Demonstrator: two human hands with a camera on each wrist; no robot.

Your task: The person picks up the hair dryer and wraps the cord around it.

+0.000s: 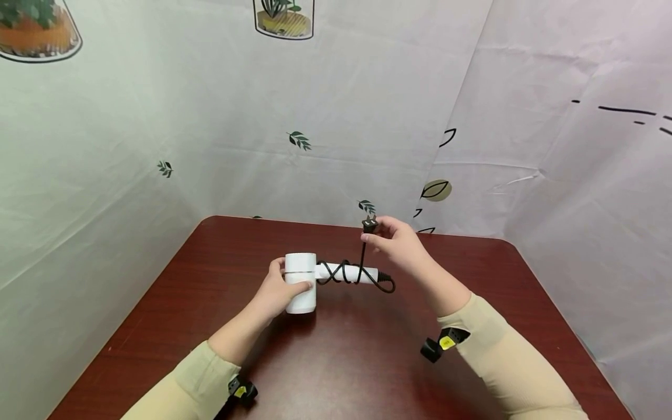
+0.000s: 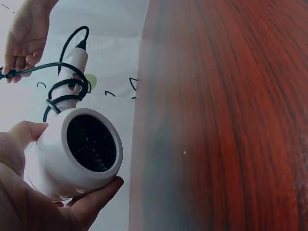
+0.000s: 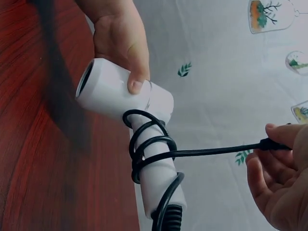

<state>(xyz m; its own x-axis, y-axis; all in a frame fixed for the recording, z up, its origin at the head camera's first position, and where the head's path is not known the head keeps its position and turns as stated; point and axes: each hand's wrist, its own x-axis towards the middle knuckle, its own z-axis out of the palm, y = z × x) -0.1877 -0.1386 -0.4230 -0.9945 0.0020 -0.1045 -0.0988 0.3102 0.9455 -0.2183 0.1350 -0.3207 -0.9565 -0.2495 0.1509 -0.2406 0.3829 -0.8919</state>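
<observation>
A white hair dryer (image 1: 301, 298) is held over the table by its barrel in my left hand (image 1: 275, 290), the thumb across the front. Its handle (image 1: 370, 275) points to the right, with a black cord (image 1: 345, 273) wound round it in several crossing loops. My right hand (image 1: 403, 246) pinches the black plug (image 1: 370, 225) above the handle, and the cord runs taut from it down to the loops. In the left wrist view the dryer's dark round grille (image 2: 92, 143) faces the camera. A cord bend stands out past the handle's end.
Below the hands lies a dark red wood-grain table (image 1: 346, 361) with rounded far corners. Pale fabric (image 1: 357, 105) printed with leaves and jars hangs behind and at both sides. A small black camera (image 1: 440, 345) is strapped to the right sleeve, another (image 1: 242, 389) to the left.
</observation>
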